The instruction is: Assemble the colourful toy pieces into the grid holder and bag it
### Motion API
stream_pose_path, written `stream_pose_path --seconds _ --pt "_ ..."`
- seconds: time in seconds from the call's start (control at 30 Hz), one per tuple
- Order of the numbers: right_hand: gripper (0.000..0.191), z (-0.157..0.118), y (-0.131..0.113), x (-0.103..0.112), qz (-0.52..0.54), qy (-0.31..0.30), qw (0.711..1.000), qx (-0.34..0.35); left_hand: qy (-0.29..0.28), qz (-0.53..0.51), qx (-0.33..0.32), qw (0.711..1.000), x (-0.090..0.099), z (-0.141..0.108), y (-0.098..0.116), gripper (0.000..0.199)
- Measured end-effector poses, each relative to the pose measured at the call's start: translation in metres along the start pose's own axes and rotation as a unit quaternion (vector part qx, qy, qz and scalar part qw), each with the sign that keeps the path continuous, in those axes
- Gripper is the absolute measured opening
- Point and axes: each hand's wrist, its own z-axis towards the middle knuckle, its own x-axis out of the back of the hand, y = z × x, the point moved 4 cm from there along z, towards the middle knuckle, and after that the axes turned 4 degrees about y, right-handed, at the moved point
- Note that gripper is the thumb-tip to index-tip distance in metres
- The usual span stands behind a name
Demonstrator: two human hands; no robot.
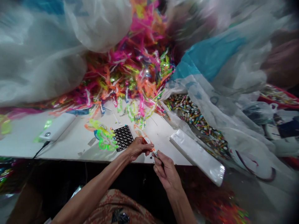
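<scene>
My left hand [139,147] pinches an orange and white plastic piece [145,137] near the table's front edge. Just to its right, my right hand [163,166] is closed on a small part at the lower end of that piece; the part is mostly hidden by the fingers. The fingertips of both hands nearly meet. Left of my left hand lies a black patterned pad [123,137], with a small heap of neon green, yellow and orange pieces [104,137] beside it.
A large pile of neon plastic pieces [140,77] covers the table's back. A clear bag with many small beadlike parts [198,118] and a stack of plastic sleeves [198,157] lie right. A white box with a cable [57,127] sits left on the white table [21,144].
</scene>
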Motion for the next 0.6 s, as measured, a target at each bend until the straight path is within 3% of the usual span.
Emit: stream_pose_path --seconds 0.1,0.2,0.27,0.33,0.4,0.43,0.5,0.53,0.6 --pt "0.032 0.002 0.001 0.004 -0.021 -0.025 0.999 -0.029 -0.017 0.035 0.005 0.999 0.004 0.001 0.001 0.028" --pt "0.033 0.003 -0.013 0.007 -0.174 -0.011 0.982 0.069 0.001 0.060 -0.017 0.998 0.004 0.002 0.008 0.027" --pt "0.029 0.002 -0.029 0.004 -0.350 0.003 0.915 0.198 0.060 0.099 -0.038 0.993 0.004 0.003 0.016 0.026" --pt "0.024 0.001 -0.043 -0.003 -0.510 0.016 0.801 0.313 0.122 0.152 -0.047 0.980 0.002 0.002 0.022 0.026" --pt "0.021 0.003 -0.049 -0.010 -0.605 0.025 0.704 0.371 0.158 0.185 -0.075 0.967 -0.003 -0.002 0.027 0.025" --pt "0.021 0.006 -0.050 -0.014 -0.629 0.025 0.677 0.380 0.167 0.189 -0.097 0.963 -0.005 -0.006 0.029 0.024" --pt "0.022 0.014 -0.049 -0.021 -0.639 0.009 0.670 0.377 0.181 0.182 -0.146 0.955 -0.008 -0.019 0.031 0.017" --pt "0.023 0.019 -0.048 -0.026 -0.626 -0.004 0.686 0.370 0.193 0.185 -0.168 0.949 -0.007 -0.029 0.031 0.021" --pt "0.023 0.032 -0.045 -0.036 -0.574 -0.022 0.748 0.333 0.211 0.228 -0.204 0.928 0.000 -0.053 0.027 0.032"
